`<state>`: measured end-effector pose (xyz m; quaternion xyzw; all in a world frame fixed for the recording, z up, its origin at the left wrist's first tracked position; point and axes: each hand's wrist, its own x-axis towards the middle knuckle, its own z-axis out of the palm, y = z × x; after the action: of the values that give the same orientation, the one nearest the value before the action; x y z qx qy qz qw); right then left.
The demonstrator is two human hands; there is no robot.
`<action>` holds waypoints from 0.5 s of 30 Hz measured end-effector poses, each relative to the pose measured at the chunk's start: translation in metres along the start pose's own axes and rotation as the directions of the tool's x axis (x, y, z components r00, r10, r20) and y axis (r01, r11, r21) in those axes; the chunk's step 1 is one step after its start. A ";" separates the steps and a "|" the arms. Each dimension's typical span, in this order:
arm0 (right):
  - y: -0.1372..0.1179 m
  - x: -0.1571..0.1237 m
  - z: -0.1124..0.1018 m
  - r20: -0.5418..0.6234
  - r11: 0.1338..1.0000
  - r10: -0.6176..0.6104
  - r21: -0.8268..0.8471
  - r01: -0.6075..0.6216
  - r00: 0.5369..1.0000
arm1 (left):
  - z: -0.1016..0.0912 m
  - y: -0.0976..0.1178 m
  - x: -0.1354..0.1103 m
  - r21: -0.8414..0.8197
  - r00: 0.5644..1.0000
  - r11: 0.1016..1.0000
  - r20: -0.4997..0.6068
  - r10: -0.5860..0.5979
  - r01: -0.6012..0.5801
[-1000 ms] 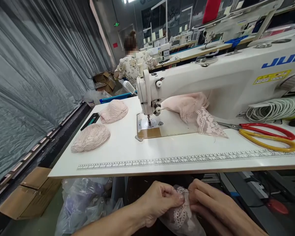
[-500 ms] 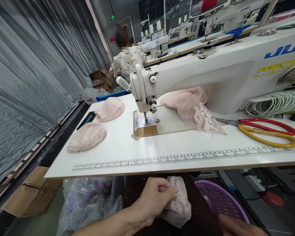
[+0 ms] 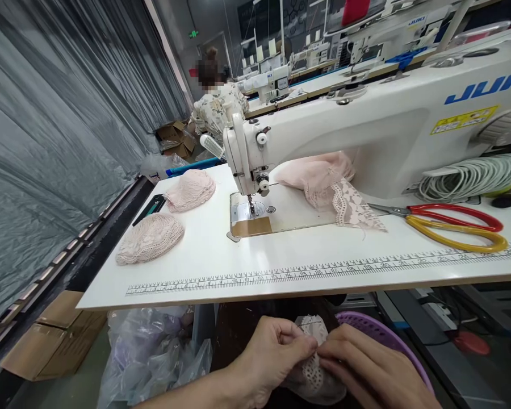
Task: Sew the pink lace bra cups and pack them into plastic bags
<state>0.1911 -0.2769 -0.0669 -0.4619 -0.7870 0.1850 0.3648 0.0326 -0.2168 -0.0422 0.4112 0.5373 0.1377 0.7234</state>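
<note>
Below the table's front edge, my left hand (image 3: pixel 276 355) and my right hand (image 3: pixel 368 369) both pinch a small pale pink lace piece (image 3: pixel 313 369), fingers closed on its top edge. The lace hangs in my lap, next to a purple plastic basket (image 3: pixel 378 332). Above, a white sewing machine (image 3: pixel 366 125) stands on the white table (image 3: pixel 221 255), with pink lace fabric (image 3: pixel 327 184) lying under its arm. Two pink lace cups, one nearer (image 3: pixel 150 237) and one farther (image 3: pixel 190 190), rest on the table's left part.
Red and yellow scissors (image 3: pixel 451 224) and a coil of white cord (image 3: pixel 472 176) lie at the right. Clear plastic bags (image 3: pixel 149 355) and cardboard boxes (image 3: pixel 51 335) sit on the floor at left. Another person (image 3: pixel 215 102) sits at a far machine. Grey plastic sheeting hangs along the left.
My right hand left the lace half a second ago, dropping low to the right by the purple basket, and is now back on it beside my left hand.
</note>
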 end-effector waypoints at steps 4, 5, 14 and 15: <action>0.006 -0.008 0.008 0.031 0.993 -0.044 -0.112 0.047 0.999 | 0.000 -0.003 0.001 -0.007 1.000 1.000 0.008 0.009 -0.009; 0.006 -0.009 0.009 0.024 0.988 -0.051 -0.146 0.054 0.998 | 0.000 -0.004 0.001 -0.012 1.000 1.000 0.012 0.010 -0.010; 0.025 -0.029 0.015 -0.006 0.996 0.077 -0.034 -0.077 0.997 | -0.008 -0.008 0.003 -0.030 1.000 0.999 0.006 0.027 -0.027; 0.039 -0.045 0.014 0.047 0.993 0.114 -0.035 -0.112 0.992 | -0.009 -0.008 0.003 -0.017 0.999 0.999 0.004 0.037 -0.037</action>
<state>0.2178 -0.2955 -0.1190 -0.5069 -0.7712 0.2037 0.3269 0.0237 -0.2152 -0.0508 0.4153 0.5270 0.1547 0.7252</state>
